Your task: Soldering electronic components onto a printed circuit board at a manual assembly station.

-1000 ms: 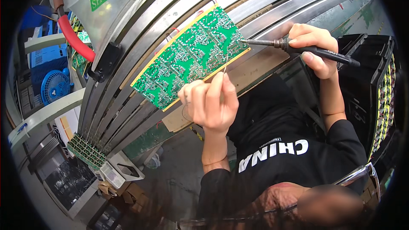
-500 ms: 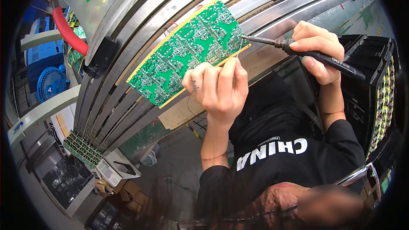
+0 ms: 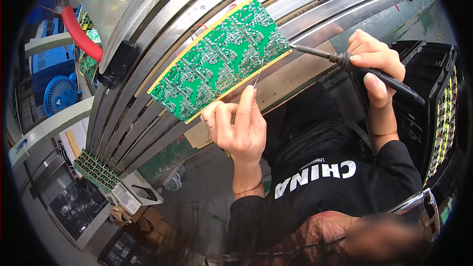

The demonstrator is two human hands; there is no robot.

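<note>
Since a moment ago, my right hand (image 3: 378, 66) has swung outward, drawing the slim black-handled soldering iron (image 3: 315, 51) to the right end of the green, yellow-bordered rectangular circuit board (image 3: 217, 59); my left hand (image 3: 239, 130) has slipped back and left. Head view: right fingers wrapped around the handle, left fingertips pinching a thin silvery wire (image 3: 258, 76) whose end crosses the board's near edge. Is the iron's tip touching? Can't tell. The board sits over long shiny metal rails (image 3: 290, 0). Crowding the left: a curved red tube (image 3: 79, 37), a black plastic clamp (image 3: 118, 66), a round blue plastic fan (image 3: 60, 94). Right, a ribbed black crate (image 3: 414, 88); below, brown cardboard boxes (image 3: 152, 222) on grey floor (image 3: 197, 202).
</note>
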